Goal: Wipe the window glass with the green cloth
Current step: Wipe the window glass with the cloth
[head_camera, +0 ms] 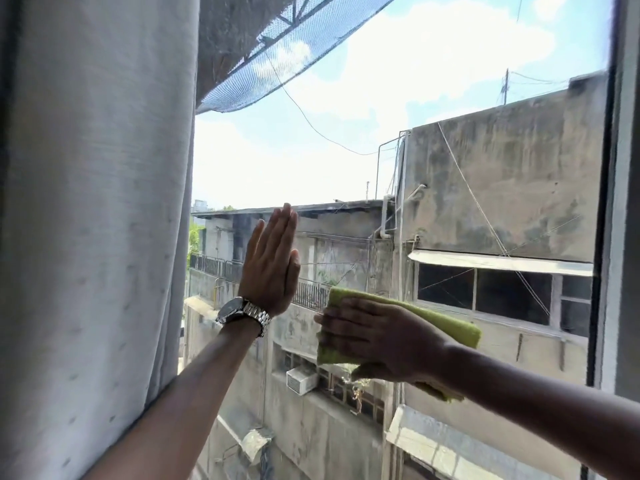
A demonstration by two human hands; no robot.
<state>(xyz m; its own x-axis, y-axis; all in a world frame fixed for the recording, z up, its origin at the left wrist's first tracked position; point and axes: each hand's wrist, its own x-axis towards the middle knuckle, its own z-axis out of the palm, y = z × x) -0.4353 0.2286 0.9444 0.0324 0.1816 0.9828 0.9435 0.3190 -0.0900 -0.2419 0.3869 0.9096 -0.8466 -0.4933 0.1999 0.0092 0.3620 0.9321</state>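
Fingers (332, 327) (right hand (377, 337)) press green cloth (450, 327) onto window glass (346, 150).

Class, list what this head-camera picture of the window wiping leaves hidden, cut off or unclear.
- Middle of the folded green cloth: covered by the right hand.
- Left part of the clear window glass: hidden behind the grey curtain.
- Left hand palm: faces away, so contact with the glass is unclear.
- Glass bottom: cut off by the picture edge.
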